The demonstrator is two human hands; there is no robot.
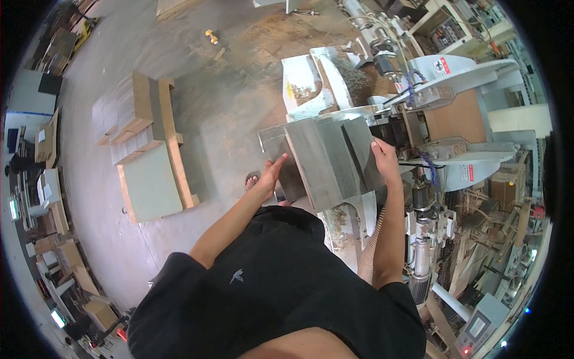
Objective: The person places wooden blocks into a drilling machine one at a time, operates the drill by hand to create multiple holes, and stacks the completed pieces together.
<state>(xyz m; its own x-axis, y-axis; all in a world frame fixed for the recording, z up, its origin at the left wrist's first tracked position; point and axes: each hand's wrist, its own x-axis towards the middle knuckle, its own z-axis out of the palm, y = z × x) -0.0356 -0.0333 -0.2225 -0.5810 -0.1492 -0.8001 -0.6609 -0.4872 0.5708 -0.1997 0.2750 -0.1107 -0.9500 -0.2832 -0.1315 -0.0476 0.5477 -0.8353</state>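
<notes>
Flat grey boards (323, 164) lie in front of me on the bed of a machine. A dark slanting gap separates the broad left part from a narrower grey panel (362, 149) on the right. My left hand (270, 176) is beside the left edge of the boards, its fingers stretched out and the thumb apart. At the right edge of the narrower panel, my right hand (385, 160) is closed, thumb side up; the undersides of its fingers are hidden.
To the right stands the machine with white curved guards (460, 78), hoses and motors (422, 287). Stacked panels (152, 179) rest on wooden bearers at the left. A control box (478, 326) is at the lower right. A yellow tool (211, 37) lies on the floor.
</notes>
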